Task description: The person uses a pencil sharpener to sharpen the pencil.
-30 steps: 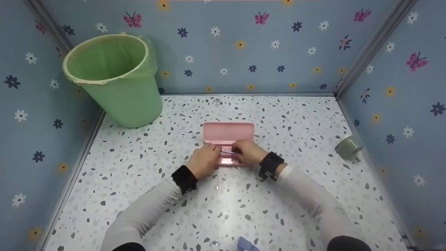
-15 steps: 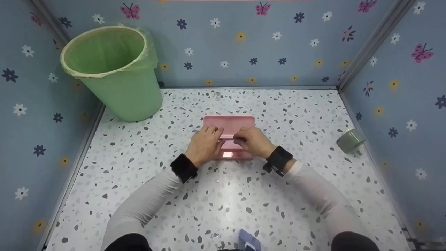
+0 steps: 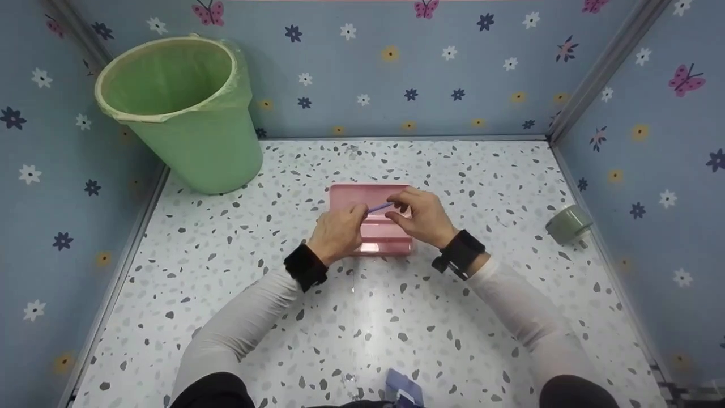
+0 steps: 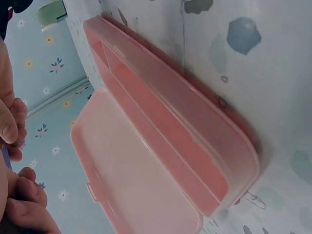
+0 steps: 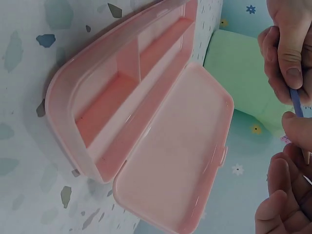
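A thin blue-purple pencil (image 3: 379, 208) with a pale end is held above the pink pencil case (image 3: 385, 229). My left hand (image 3: 337, 233) pinches one end between thumb and fingers. At the pale end, my right hand (image 3: 422, 218) has loosely bent fingers touching it, while its thumb stands apart in the head view. The case lies on the table with its lid (image 5: 173, 146) swung back. Dividers split its inside into compartments, and the visible ones (image 5: 105, 105) hold nothing. In the left wrist view the pencil is mostly hidden by the fingers.
A green lined bin (image 3: 198, 141) stands at the back left. At the right edge lies a grey-green rounded object (image 3: 568, 225) with a small knob. A blue-purple object (image 3: 404, 385) sits at the near edge. Patterned walls enclose the speckled table (image 3: 481, 170).
Both hands have lifted the pencil up and away from the case's compartments. The right thumb has moved off the pencil, and the pencil now tilts up to the right. The case has stayed put.
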Demonstrator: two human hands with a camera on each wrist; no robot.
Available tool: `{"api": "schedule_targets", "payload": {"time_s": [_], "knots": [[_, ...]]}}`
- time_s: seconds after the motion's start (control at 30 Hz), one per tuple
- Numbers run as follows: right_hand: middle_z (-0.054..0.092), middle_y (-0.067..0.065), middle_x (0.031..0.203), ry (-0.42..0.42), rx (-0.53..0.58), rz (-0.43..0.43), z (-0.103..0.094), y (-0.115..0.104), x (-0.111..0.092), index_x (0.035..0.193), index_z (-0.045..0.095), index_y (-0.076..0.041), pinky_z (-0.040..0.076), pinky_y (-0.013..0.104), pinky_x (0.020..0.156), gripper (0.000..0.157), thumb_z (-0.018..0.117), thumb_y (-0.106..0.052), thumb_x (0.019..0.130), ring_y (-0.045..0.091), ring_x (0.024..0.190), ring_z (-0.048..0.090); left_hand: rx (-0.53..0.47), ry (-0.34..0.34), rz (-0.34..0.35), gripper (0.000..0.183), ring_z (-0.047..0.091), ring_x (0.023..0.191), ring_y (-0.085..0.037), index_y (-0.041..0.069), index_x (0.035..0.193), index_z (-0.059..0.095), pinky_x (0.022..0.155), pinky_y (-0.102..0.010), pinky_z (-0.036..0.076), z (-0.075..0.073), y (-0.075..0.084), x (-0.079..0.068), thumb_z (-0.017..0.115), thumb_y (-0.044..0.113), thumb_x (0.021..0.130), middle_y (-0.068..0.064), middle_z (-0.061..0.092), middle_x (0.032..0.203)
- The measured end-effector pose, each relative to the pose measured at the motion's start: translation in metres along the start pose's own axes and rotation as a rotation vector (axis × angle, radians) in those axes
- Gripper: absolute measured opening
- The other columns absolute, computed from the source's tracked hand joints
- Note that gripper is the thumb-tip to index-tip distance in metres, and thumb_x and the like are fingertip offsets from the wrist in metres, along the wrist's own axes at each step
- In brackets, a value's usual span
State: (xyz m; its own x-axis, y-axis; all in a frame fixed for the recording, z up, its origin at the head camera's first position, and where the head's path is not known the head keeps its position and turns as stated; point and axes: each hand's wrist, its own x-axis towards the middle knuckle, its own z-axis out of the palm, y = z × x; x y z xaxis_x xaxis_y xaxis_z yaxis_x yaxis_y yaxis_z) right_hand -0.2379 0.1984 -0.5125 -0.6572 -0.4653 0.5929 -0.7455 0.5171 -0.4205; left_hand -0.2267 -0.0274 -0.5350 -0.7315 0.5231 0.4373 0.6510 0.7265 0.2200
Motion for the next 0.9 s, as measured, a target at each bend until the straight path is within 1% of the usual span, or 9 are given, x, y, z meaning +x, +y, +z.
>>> {"api": "schedule_targets", "payload": {"time_s": [0.07, 0.17, 0.3, 0.37, 0.5, 0.6, 0.7, 0.77, 0.9], "knots": [[0.059, -0.003, 0.087, 0.01, -0.013, 0.004, -0.005, 0.002, -0.001, 0.101, 0.064, -0.008, 0.045, 0.025, 0.056, 0.028, 0.072, -0.017, 0.076, 0.011, 0.071, 0.055, -0.005, 0.001, -0.015, 0.017, 0.039, 0.045, -0.014, 0.014, 0.084, 0.042, 0.036, -0.028, 0.033, -0.002, -0.001, 0.0, 0.055, 0.008, 0.075, 0.003, 0.037, 0.064], [0.059, -0.003, 0.088, 0.007, -0.042, 0.012, -0.012, 0.006, -0.005, 0.103, 0.063, -0.009, 0.044, 0.022, 0.055, 0.029, 0.071, -0.019, 0.077, 0.011, 0.072, 0.055, 0.003, -0.017, -0.029, 0.018, 0.038, 0.045, -0.014, 0.015, 0.083, 0.04, 0.036, -0.028, 0.033, -0.003, -0.002, -0.001, 0.055, 0.008, 0.075, 0.003, 0.037, 0.063], [0.058, -0.005, 0.092, -0.018, -0.081, 0.039, -0.021, 0.013, -0.01, 0.105, 0.062, -0.011, 0.046, 0.024, 0.059, 0.031, 0.071, -0.023, 0.077, 0.013, 0.077, 0.057, 0.011, -0.045, -0.037, 0.018, 0.039, 0.045, -0.014, 0.015, 0.083, 0.039, 0.036, -0.028, 0.034, -0.003, -0.002, -0.003, 0.054, 0.009, 0.075, 0.003, 0.037, 0.062], [0.057, -0.007, 0.094, -0.028, -0.107, 0.06, -0.026, 0.017, -0.013, 0.106, 0.062, -0.012, 0.046, 0.025, 0.062, 0.033, 0.07, -0.025, 0.077, 0.013, 0.079, 0.057, 0.014, -0.049, -0.04, 0.017, 0.039, 0.045, -0.014, 0.015, 0.083, 0.04, 0.036, -0.028, 0.034, -0.003, -0.002, -0.003, 0.054, 0.01, 0.075, 0.003, 0.038, 0.062], [0.059, -0.006, 0.096, -0.032, -0.17, 0.092, -0.04, 0.023, -0.018, 0.107, 0.062, -0.013, 0.045, 0.025, 0.065, 0.035, 0.07, -0.029, 0.077, 0.011, 0.081, 0.056, 0.014, -0.045, -0.035, 0.013, 0.039, 0.045, -0.014, 0.015, 0.083, 0.041, 0.036, -0.027, 0.034, -0.004, -0.001, -0.004, 0.052, 0.011, 0.078, 0.003, 0.038, 0.061], [0.06, -0.003, 0.098, -0.025, -0.228, 0.116, -0.053, 0.029, -0.021, 0.109, 0.061, -0.012, 0.045, 0.029, 0.071, 0.039, 0.069, -0.033, 0.077, 0.012, 0.085, 0.055, 0.024, -0.05, -0.042, 0.009, 0.038, 0.044, -0.013, 0.015, 0.083, 0.042, 0.036, -0.026, 0.033, -0.005, -0.001, -0.005, 0.05, 0.013, 0.082, 0.003, 0.038, 0.06], [0.06, 0.001, 0.102, -0.014, -0.29, 0.145, -0.067, 0.035, -0.025, 0.111, 0.061, -0.01, 0.044, 0.034, 0.075, 0.044, 0.07, -0.036, 0.076, 0.016, 0.09, 0.056, 0.04, -0.065, -0.061, 0.006, 0.038, 0.044, -0.013, 0.015, 0.084, 0.043, 0.036, -0.026, 0.033, -0.005, -0.002, -0.006, 0.048, 0.017, 0.086, 0.003, 0.038, 0.06], [0.06, 0.002, 0.103, -0.004, -0.32, 0.167, -0.077, 0.039, -0.028, 0.111, 0.061, -0.009, 0.044, 0.037, 0.075, 0.046, 0.071, -0.036, 0.074, 0.019, 0.089, 0.056, 0.047, -0.074, -0.067, 0.006, 0.038, 0.044, -0.013, 0.015, 0.085, 0.043, 0.036, -0.027, 0.033, -0.005, -0.003, -0.006, 0.047, 0.019, 0.088, 0.003, 0.039, 0.06], [0.061, 0.006, 0.102, 0.006, -0.388, 0.214, -0.098, 0.049, -0.033, 0.11, 0.061, -0.009, 0.044, 0.04, 0.071, 0.049, 0.072, -0.039, 0.073, 0.022, 0.084, 0.056, 0.054, -0.06, -0.068, 0.008, 0.037, 0.042, -0.013, 0.015, 0.085, 0.044, 0.036, -0.028, 0.032, -0.005, -0.005, -0.007, 0.046, 0.021, 0.089, 0.003, 0.039, 0.059]]}}
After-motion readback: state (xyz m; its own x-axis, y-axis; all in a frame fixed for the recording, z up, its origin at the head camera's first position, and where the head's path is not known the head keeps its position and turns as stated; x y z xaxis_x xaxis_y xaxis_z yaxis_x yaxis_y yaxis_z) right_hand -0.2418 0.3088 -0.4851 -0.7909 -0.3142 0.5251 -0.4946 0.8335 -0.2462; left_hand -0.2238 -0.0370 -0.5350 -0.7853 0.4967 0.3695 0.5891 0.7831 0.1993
